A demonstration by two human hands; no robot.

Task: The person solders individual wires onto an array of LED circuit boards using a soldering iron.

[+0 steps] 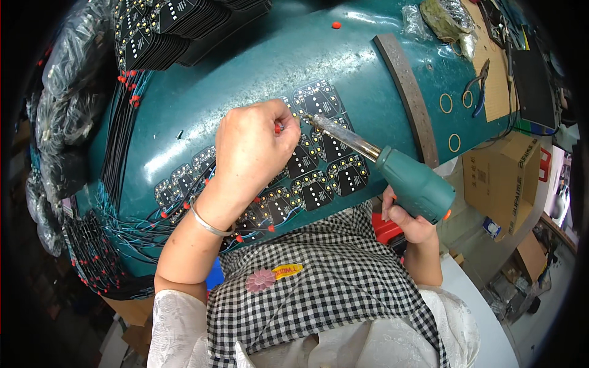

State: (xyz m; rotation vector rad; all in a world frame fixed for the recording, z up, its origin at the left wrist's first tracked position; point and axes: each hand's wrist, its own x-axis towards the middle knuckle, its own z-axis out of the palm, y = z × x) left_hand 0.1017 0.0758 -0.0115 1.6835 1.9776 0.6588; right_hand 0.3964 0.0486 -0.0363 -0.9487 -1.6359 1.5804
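Note:
My left hand [254, 144] is closed in a pinch over a panel of black circuit boards [307, 191]. Between its fingers shows a small red wire end [279, 128]; the rest of the wire is mostly hidden by the hand. My right hand [410, 219] grips a green soldering gun [417, 184] with a long metal barrel. The barrel's tip points left and meets the boards close to my left fingertips; whether it touches a pad is too small to tell. Thin wires with red ends lie over the boards' left part.
Stacked black circuit boards [144, 49] stand at the far left. Bundles of black wires [113, 144] and plastic-wrapped bags [64, 116] line the left side. A dark bar [408, 98] lies across the green table [245, 80], with pliers [481, 89] and rubber bands [446, 103] beyond. A cardboard box [500, 181] is at right.

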